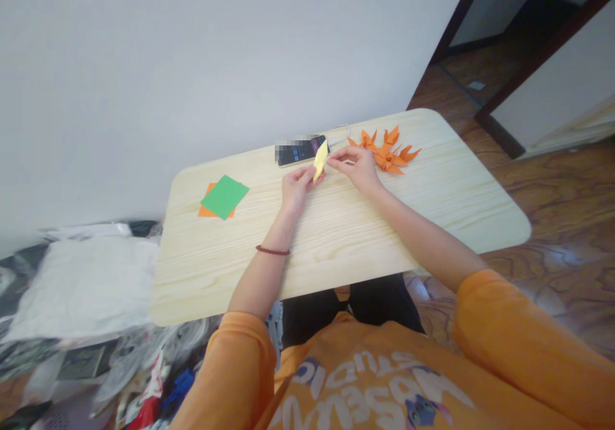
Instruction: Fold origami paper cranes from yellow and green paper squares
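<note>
Left fingers [302, 175] pinched yellow folded paper [321, 160] over the table [216, 257], apparently mid-fold; right fingers [346, 153] nearly together at the paper's 3 o'clock, any hold unclear. Past them, orange paper figures [385, 156] lay seemingly finished. At 8 o'clock, green sheet [225, 197] partly covered orange sheet [206, 212], both unfolded.

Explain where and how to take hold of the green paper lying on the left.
The green paper is probably best pinched at its right-hand corner, coming from the right. It lies flat and turned at an angle to the orange paper beneath, and that corner juts past it, so a pinch there should catch only the top sheet.
</note>
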Demonstrator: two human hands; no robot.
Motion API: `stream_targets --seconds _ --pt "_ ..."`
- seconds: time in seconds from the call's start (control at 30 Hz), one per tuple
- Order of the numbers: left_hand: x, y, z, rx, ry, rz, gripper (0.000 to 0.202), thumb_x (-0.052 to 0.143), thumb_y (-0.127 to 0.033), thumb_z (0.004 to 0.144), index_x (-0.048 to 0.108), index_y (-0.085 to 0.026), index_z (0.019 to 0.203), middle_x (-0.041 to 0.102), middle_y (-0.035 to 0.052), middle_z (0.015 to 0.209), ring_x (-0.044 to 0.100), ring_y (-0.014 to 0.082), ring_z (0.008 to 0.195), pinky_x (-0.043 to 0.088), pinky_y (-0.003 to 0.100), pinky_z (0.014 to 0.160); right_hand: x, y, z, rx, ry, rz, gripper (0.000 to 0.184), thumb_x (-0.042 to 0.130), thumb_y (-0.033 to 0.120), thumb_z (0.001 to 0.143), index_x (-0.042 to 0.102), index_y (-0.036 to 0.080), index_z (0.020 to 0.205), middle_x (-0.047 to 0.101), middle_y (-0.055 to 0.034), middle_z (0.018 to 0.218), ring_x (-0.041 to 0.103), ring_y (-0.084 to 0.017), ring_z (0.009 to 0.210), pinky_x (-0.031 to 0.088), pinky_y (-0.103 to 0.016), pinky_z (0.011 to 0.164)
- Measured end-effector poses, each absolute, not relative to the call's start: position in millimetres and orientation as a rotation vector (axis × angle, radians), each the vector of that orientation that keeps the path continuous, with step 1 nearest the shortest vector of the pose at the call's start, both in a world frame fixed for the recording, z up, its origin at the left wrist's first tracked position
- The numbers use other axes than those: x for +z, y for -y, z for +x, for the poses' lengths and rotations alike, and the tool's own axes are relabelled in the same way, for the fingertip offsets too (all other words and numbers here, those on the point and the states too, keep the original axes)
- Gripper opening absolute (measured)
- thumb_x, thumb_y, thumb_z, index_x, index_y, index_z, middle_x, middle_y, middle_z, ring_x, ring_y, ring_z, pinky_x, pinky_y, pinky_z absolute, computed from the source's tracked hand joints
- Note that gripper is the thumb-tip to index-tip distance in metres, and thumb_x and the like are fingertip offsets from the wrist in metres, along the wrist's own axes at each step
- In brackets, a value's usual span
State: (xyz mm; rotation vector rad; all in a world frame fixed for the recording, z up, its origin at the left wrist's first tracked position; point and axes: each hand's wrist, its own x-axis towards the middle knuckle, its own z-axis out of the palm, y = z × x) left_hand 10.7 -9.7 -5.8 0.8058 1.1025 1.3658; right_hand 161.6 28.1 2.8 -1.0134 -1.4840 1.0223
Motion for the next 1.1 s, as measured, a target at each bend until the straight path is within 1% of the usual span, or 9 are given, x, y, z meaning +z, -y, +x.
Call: stream_targets --seconds 0.13,0.23,0.3,0.43,0.57,0.73,0.87,1.1 --pt "-7.0 10.7 12.4 1.345 -1.087 0.886 0.017 0.073 -0.031 0.072 0.073 -0.015 0.079 0.074 0.0048 0.082 0.069 0.0157 0.078 0.056 0.033 0.083 2.3 -28.7 158.7 1.301 1.324 -1.016 0.033 0.082 0.040 0.057 0.066 0.014 0.070 0.063 -0.0006 0.064 0.054 -0.009 0.057 0.044 -0.023 0.054" --pt "-7.8 10.9 13.7 1.349 -1.063 0.912 0.020 0.074 -0.032 0.072 0.072 -0.014 0.081 0.074 0.0050 0.083 0.069 0.0158 0.078 0.055 0.032 0.083 3.5 -27.4 158.1 1.395 1.227 -1.027 0.037 0.086 0.037 0.050 0.063 0.015 0.068 0.062 0.0011 0.060 0.052 -0.007 0.053 0.043 -0.021 0.051" --pt "-8.0 11.0 14.2 1.362 -1.042 0.929 0.021 0.073 -0.032 0.073 0.071 -0.014 0.083 0.073 0.0051 0.082 0.069 0.0155 0.077 0.055 0.032 0.083 5.0 -26.4 158.5 1.433 1.201 -1.047 0.039 0.087 0.037 0.048 0.062 0.015 0.068 0.062 0.0010 0.060 0.052 -0.007 0.052 0.042 -0.020 0.049" --pt "-7.7 11.2 14.4 1.401 -1.068 0.931 0.021 0.075 -0.032 0.071 0.068 -0.015 0.083 0.073 0.0042 0.080 0.069 0.0152 0.074 0.055 0.032 0.080 9.1 -24.9 159.8 1.455 1.261 -1.056 0.039 0.085 0.042 0.051 0.064 0.014 0.066 0.059 0.0015 0.055 0.048 -0.006 0.049 0.040 -0.020 0.046" --pt "-7.0 12.0 14.7 1.425 -1.066 0.913 0.024 0.078 -0.033 0.068 0.063 -0.016 0.077 0.072 0.0034 0.076 0.069 0.0154 0.071 0.056 0.033 0.078 10.9 -24.3 159.8 1.393 1.344 -1.037 0.038 0.084 0.045 0.052 0.061 0.016 0.061 0.054 0.0032 0.049 0.041 -0.005 0.044 0.034 -0.022 0.042" --pt "-7.0 14.1 16.1 1.405 -1.092 0.944 0.031 0.081 -0.034 0.063 0.063 -0.016 0.080 0.072 0.0028 0.072 0.070 0.0153 0.069 0.056 0.032 0.078 7.8 -26.0 158.5 1.299 1.380 -1.045 0.036 0.081 0.046 0.053 0.056 0.020 0.059 0.050 0.0042 0.048 0.038 -0.007 0.044 0.031 -0.023 0.040" --pt "-7.6 14.7 16.0 1.401 -1.117 1.013 0.034 0.084 -0.031 0.058 0.064 -0.014 0.080 0.072 0.0030 0.069 0.069 0.0148 0.065 0.055 0.031 0.075 7.0 -26.7 158.5 1.289 1.364 -1.061 0.035 0.080 0.043 0.058 0.053 0.020 0.060 0.049 0.0042 0.050 0.038 -0.006 0.044 0.031 -0.023 0.041" --pt "-9.6 11.6 12.2 1.327 -1.090 1.006 0.031 0.083 -0.031 0.058 0.066 -0.014 0.079 0.073 0.0052 0.074 0.069 0.0147 0.068 0.055 0.030 0.076 11.6 -25.6 159.7 1.386 1.317 -0.998 0.033 0.081 0.041 0.058 0.060 0.017 0.064 0.052 0.0038 0.054 0.037 -0.005 0.044 0.027 -0.023 0.041"
